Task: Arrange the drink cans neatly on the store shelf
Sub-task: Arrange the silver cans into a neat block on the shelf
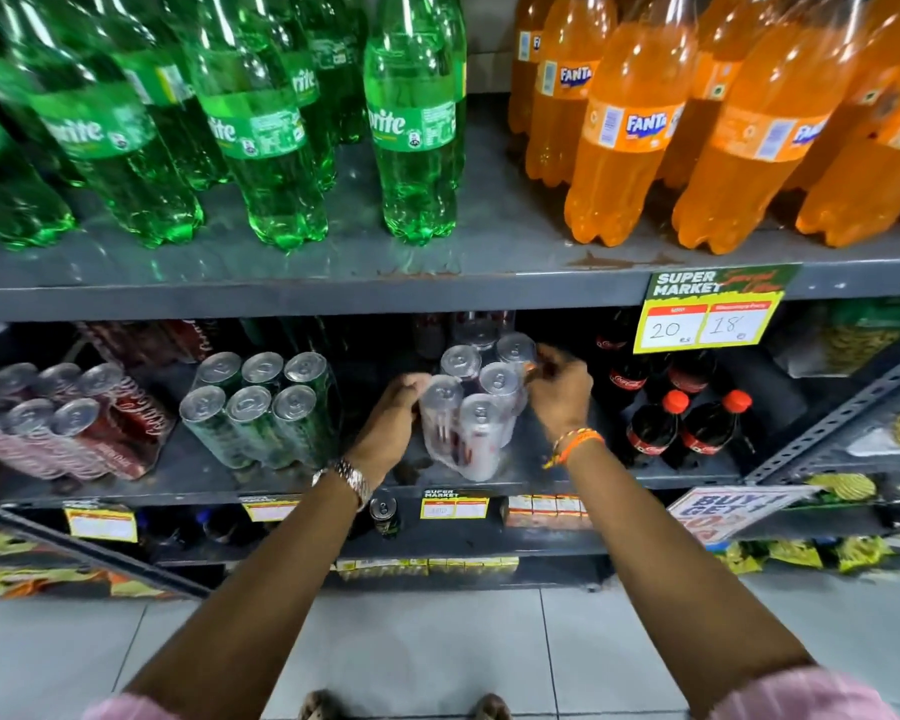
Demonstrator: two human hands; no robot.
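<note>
Currently both hands [481,402] gripping wrapped six-can pack [476,402]

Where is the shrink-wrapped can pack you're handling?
Middle shelf, centre: the can pack sits between both hands, green cans to its left, cola bottles to its right.

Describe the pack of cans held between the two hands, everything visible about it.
The pack of cans is six tall, slim cans in clear shrink-wrap, silver tops with pull tabs facing the camera, pale sides with red print. It sits on the middle shelf, tilted. The left hand grips its left side; the right hand holds the upper right corner. A green six-pack stands apart to its left, cola bottles to its right.
</note>
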